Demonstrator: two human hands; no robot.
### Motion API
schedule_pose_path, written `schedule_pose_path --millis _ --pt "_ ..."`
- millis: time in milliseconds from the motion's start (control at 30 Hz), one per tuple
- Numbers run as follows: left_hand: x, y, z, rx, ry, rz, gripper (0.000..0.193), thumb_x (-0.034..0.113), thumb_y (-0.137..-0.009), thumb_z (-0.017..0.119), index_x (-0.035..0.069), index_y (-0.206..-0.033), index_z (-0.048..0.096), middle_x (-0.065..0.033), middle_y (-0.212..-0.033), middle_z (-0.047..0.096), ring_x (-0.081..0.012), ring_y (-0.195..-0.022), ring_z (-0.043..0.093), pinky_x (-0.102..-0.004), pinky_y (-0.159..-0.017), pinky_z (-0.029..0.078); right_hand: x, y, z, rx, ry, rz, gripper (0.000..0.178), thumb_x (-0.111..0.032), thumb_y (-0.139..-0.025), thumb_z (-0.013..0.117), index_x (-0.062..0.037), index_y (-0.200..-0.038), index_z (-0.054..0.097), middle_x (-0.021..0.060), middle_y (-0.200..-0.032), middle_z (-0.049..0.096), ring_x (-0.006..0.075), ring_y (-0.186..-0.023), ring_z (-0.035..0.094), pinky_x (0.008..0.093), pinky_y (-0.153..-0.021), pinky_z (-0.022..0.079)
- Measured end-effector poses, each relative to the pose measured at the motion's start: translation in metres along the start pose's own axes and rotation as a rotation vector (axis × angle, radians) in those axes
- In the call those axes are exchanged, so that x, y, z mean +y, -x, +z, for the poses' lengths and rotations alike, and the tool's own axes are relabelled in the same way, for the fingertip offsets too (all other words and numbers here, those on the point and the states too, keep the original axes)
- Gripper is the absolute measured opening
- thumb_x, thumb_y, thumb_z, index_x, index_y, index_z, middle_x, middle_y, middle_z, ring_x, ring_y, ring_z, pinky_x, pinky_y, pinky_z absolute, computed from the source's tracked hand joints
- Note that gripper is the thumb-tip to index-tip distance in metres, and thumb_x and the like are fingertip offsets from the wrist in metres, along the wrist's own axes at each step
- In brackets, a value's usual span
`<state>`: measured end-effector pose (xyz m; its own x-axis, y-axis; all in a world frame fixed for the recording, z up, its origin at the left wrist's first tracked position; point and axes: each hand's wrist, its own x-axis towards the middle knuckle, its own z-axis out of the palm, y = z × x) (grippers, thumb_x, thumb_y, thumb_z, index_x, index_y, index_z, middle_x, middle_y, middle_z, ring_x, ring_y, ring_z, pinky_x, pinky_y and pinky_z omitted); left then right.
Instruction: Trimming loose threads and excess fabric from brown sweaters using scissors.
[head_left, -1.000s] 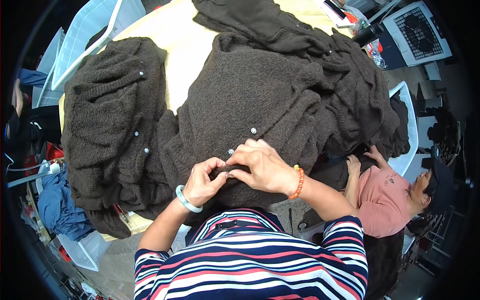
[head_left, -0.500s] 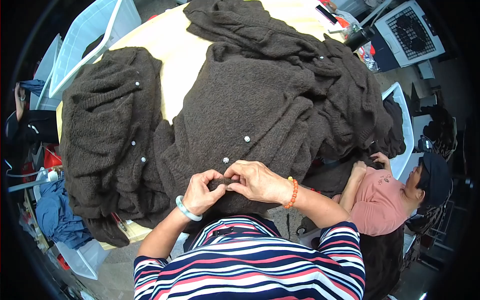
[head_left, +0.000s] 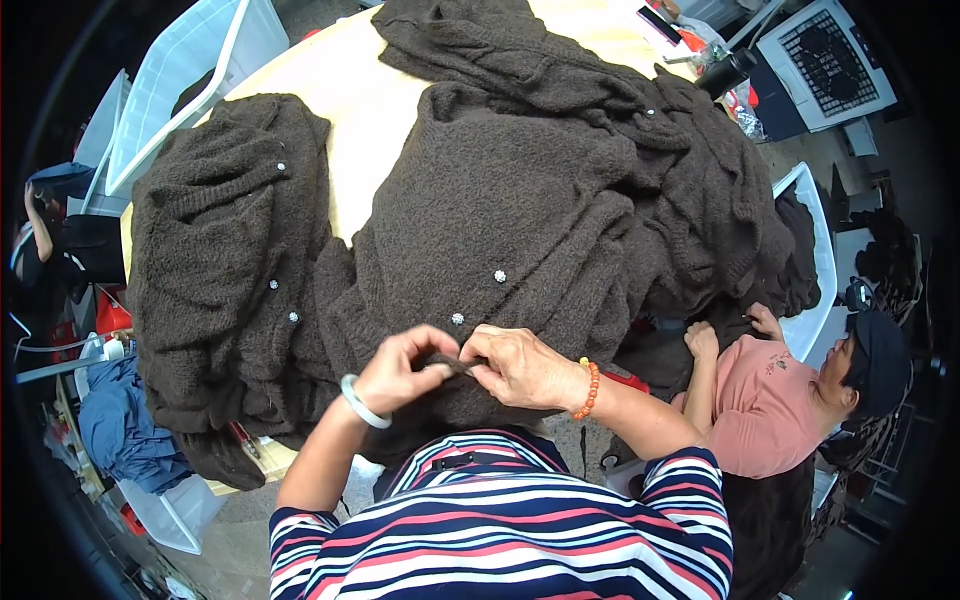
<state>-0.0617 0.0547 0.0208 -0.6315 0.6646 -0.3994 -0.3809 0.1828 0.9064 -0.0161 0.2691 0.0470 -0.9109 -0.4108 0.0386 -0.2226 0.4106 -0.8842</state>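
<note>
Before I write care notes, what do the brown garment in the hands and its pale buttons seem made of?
The garment looks like a soft, matte knit, perhaps wool or a blend, given its nubby surface. The buttons look shiny and speckled, perhaps glass or plastic; too small to tell.

Pale yellow table (head_left: 362,140), rumpled dark-brown knit garment (head_left: 490,200) at centre, buttoned brown heap (head_left: 225,240) at left, more brown knitwear (head_left: 500,45) beyond

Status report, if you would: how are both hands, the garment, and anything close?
Left hand, right hand: both pinching brown garment. Garment rumpled, two pale buttons beyond hands. More brown knitwear close on left.
</note>
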Motion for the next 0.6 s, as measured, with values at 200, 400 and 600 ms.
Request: schedule_pose_path --millis 200,400,600 --pt "-0.008 -0.037 0.006 0.228 -0.394 0.193 0.015 0.006 -0.087 0.065 -0.001 -0.101 0.065 -0.0032 -0.082 0.065 -0.0101 -0.074 0.061 -0.0240 -0.069 0.050 -0.002 -0.002 0.005 0.002 -0.007 -0.006 0.014 0.000 -0.076 0.063 0.0018 -0.088 0.057 0.0132 -0.075 0.058 0.0262 -0.063 0.061 0.0364 -0.058 0.050" --pt "-0.008 -0.043 0.003 0.077 -0.196 -0.015 0.008 0.008 -0.088 0.064 0.000 -0.087 0.063 -0.0010 -0.079 0.064 -0.0076 -0.067 0.058 -0.0228 -0.062 0.047 -0.002 0.002 0.005 0.079 0.101 -0.018 0.017 -0.004 -0.080 0.063 -0.0007 -0.093 0.054 0.0149 -0.084 0.056 0.0318 -0.071 0.062 0.0398 -0.060 0.052" --pt "0.000 -0.034 -0.008 -0.073 0.310 -0.098 0.010 0.010 -0.088 0.067 0.002 -0.092 0.062 0.0034 -0.082 0.060 -0.0039 -0.073 0.053 -0.0179 -0.067 0.041 -0.002 -0.001 0.009 0.149 0.256 0.031 0.018 -0.006 -0.082 0.062 -0.0018 -0.097 0.052 0.0145 -0.087 0.054 0.0336 -0.073 0.061 0.0411 -0.062 0.053"
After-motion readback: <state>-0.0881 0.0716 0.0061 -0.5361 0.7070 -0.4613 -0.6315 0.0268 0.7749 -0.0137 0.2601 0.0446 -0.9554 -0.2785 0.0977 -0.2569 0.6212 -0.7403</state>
